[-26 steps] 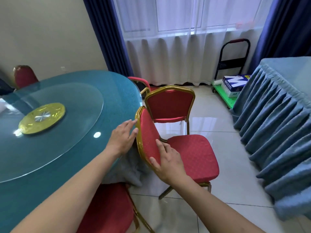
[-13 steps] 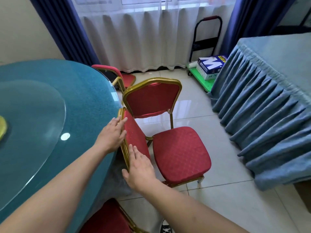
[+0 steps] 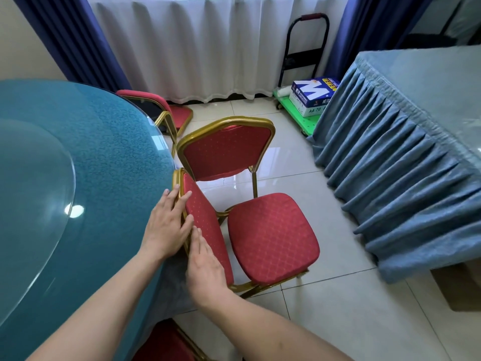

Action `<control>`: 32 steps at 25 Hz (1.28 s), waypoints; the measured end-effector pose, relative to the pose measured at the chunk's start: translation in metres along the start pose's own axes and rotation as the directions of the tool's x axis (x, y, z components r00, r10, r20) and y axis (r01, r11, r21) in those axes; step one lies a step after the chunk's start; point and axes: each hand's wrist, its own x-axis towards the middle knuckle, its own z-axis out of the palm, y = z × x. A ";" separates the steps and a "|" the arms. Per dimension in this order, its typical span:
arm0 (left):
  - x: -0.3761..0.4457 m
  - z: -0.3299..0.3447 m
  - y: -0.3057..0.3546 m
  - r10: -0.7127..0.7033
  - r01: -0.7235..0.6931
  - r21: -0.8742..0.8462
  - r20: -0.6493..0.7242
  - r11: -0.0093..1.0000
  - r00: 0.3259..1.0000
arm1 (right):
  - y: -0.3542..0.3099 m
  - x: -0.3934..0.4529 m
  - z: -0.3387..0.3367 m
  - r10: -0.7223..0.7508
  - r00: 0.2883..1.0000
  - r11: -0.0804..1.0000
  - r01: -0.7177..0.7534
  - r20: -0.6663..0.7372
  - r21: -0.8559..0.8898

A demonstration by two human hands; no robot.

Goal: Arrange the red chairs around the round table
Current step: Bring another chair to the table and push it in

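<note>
- The red padded chair with a gilt metal frame point(image 3: 250, 230) stands at the round teal glass-topped counter point(image 3: 86, 178), its backrest against the rim at 3 o'clock and its seat facing away.
- Left hand point(image 3: 166, 227) lies on the backrest frame, fingers point(image 3: 173, 196) straight and together; right hand point(image 3: 205, 269) rests flat on the red padding, fingers point(image 3: 199, 241) together. Neither grips.
- Risk: flat palms may slip while turning it.
- Risk: its frame could strike the glass rim or the second red gilt chair point(image 3: 226, 149) at 12 o'clock.

Paper box point(image 3: 312, 97) on green cart point(image 3: 294, 114) is showing a large white "M" on blue top; front face is reading "A4 70". Yellow strip lettering and remaining small print are staying illegible.
</note>
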 end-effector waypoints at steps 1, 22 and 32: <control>0.002 0.000 -0.001 0.012 -0.012 -0.010 0.003 1.000 1.000 | 0.003 -0.004 -0.002 -0.008 1.000 1.000 0.008 0.001 0.006; -0.074 0.067 0.102 0.028 -0.038 -0.214 -0.052 0.976 0.998 | 0.173 -0.191 -0.076 -0.066 0.976 0.987 0.034 0.207 0.155; -0.205 0.092 0.192 -0.086 0.075 -0.121 -0.092 0.990 0.992 | 0.260 -0.287 -0.122 -0.168 0.944 0.985 0.155 0.283 0.069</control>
